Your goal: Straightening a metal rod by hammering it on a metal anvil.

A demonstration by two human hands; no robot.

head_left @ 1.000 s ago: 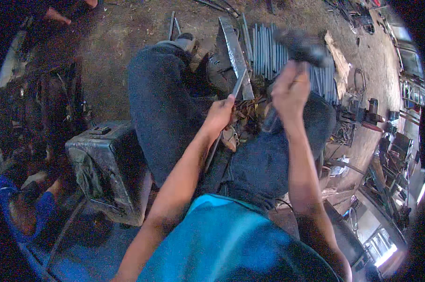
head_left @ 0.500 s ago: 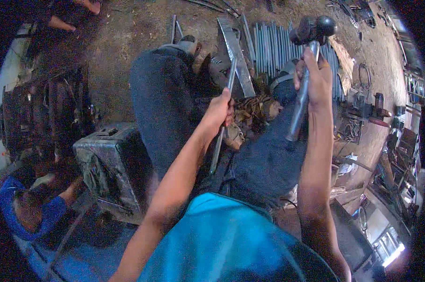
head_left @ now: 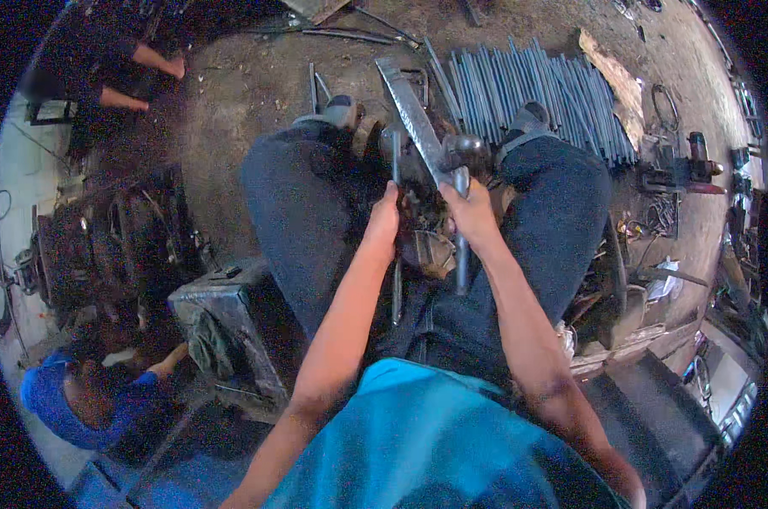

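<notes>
The left side is dark and speckly; the right is brighter; the hammer (head_left: 466,154) and flat metal bar (head_left: 411,114) shine; lines bend near the black rim.

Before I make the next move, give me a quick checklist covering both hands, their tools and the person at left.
1. Left hand closed around the metal rod: ok.
2. Right hand closed around the handle of the hammer: ok.
3. Left hand apart from the hammer head: ok, a gap shows between them.
4. Hammer head free of the flat metal bar: cannot tell, they overlap in this view.
5. Person in blue away from the hammer: ok, off to the left by the black box.
</notes>
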